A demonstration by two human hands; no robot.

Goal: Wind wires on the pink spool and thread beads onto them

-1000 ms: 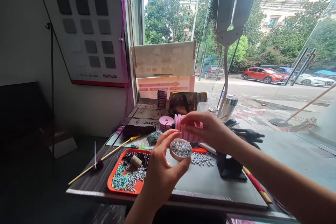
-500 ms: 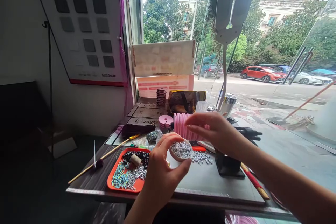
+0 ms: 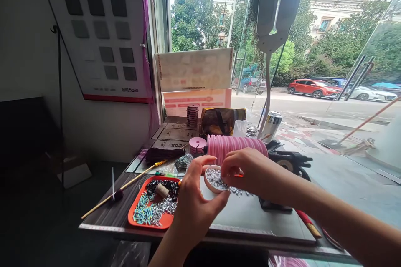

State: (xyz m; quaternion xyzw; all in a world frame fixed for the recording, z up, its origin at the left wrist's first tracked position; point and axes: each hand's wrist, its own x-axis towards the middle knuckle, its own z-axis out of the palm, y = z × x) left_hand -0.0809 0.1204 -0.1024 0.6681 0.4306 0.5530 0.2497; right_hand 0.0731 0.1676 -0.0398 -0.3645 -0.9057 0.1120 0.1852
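My left hand (image 3: pixel 192 204) holds a small round white dish (image 3: pixel 211 179) filled with tiny grey beads, gripped between thumb and fingers above the table. My right hand (image 3: pixel 250 171) reaches over the dish with its fingertips pinched together in the beads. Whether a bead sits between the fingertips is too small to make out. Behind both hands lies a row of pink ribbed spools (image 3: pixel 236 147). A loose pile of grey beads (image 3: pixel 242 192) lies on the grey mat (image 3: pixel 250 217) under my right hand.
An orange tray (image 3: pixel 139 200) with blue, grey and dark beads and a small cork sits at the left. A stick with a yellow tip (image 3: pixel 125 187), pink discs (image 3: pixel 198 145), a dark bag (image 3: pixel 221 122), a metal can (image 3: pixel 273 124) and a black stand (image 3: pixel 291 160) crowd the back.
My right hand came down from in front of the pink spools to the dish and pinched into the beads. The dish rose slightly toward it.
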